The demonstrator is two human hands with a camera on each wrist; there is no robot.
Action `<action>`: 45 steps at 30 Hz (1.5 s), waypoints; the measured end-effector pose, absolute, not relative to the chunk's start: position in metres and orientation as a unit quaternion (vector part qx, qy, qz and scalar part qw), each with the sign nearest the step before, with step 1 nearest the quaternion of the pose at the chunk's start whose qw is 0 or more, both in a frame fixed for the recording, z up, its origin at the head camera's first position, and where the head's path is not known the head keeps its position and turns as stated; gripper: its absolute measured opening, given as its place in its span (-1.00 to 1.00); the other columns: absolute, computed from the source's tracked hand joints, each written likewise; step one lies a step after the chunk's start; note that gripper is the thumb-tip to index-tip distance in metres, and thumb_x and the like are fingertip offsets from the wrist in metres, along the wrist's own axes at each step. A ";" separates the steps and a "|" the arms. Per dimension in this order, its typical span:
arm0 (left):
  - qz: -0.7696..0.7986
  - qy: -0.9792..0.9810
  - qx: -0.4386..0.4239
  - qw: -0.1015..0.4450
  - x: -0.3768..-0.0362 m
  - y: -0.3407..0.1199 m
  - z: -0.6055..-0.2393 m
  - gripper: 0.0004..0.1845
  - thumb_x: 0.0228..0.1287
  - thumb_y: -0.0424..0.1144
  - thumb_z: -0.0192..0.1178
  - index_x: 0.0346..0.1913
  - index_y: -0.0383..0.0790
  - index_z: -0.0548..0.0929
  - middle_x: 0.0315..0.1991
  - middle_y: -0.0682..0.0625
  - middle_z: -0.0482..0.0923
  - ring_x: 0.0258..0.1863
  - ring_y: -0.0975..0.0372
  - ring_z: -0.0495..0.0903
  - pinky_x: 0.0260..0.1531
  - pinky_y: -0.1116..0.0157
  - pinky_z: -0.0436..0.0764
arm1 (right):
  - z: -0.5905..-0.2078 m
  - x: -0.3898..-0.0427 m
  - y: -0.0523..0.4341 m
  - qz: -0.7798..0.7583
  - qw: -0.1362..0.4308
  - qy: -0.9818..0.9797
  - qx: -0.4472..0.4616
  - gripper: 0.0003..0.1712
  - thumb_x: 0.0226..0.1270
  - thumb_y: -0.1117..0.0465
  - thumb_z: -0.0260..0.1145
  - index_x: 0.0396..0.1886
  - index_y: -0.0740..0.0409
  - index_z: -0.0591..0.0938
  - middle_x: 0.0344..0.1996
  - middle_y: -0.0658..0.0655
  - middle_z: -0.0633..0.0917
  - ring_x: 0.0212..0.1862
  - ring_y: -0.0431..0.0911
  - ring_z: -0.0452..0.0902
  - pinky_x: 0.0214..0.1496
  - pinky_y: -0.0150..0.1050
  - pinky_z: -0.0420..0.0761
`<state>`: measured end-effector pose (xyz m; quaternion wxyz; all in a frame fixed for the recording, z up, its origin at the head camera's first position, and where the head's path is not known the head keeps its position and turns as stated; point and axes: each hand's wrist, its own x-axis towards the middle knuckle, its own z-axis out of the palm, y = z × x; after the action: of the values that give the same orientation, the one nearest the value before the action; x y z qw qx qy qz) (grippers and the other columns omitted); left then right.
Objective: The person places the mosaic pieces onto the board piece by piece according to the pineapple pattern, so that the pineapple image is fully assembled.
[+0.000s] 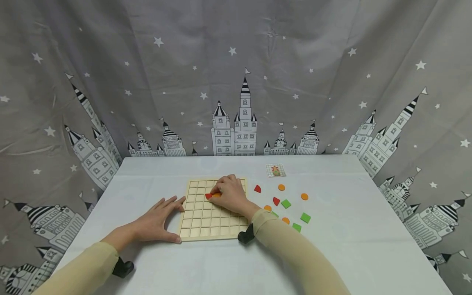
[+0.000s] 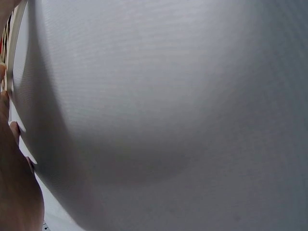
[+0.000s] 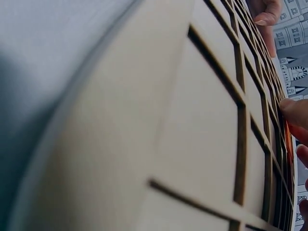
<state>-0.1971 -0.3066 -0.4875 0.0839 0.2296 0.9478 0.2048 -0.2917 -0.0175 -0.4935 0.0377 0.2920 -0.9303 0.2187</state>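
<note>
A pale wooden grid board (image 1: 200, 225) lies on the white table. Spread wide, my left hand (image 1: 157, 220) rests by its left edge, thumb near the front corner and fingertips at the side. Over the upper middle of the board, my right hand (image 1: 232, 196) pinches an orange disc (image 1: 216, 195) between thumb and fingers, low in the grid. Just left of the disc sits a red quarter-circle piece (image 1: 208, 196). The right wrist view shows the thumb (image 3: 294, 111) at the far cells; the left wrist view is mostly tablecloth, with the left hand (image 2: 19, 187) at its edge.
Right of the board lie loose red quarter-circle pieces (image 1: 257, 188), orange discs (image 1: 304, 196) and green squares (image 1: 305, 217), some partly behind the right forearm. A small picture card (image 1: 276, 170) lies at the back. A grey castle-print curtain (image 1: 191, 82) hangs behind the table.
</note>
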 end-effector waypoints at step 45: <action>0.204 0.948 0.230 0.080 -0.199 -0.307 -0.490 0.01 -0.27 0.61 0.39 0.20 0.05 0.43 0.61 -0.09 0.12 0.57 -0.19 0.00 0.53 -0.24 -0.14 | -0.461 -0.270 0.161 0.309 -0.029 -0.921 0.235 -0.63 0.29 0.06 0.49 0.08 -0.04 0.76 0.11 -0.01 0.62 0.26 0.04 0.31 0.33 0.14 0.37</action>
<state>-0.1992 -0.3068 -0.4900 0.0797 0.2305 0.9480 0.2044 -0.2704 0.1607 -0.4605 -0.0293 0.2348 -0.9211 0.3092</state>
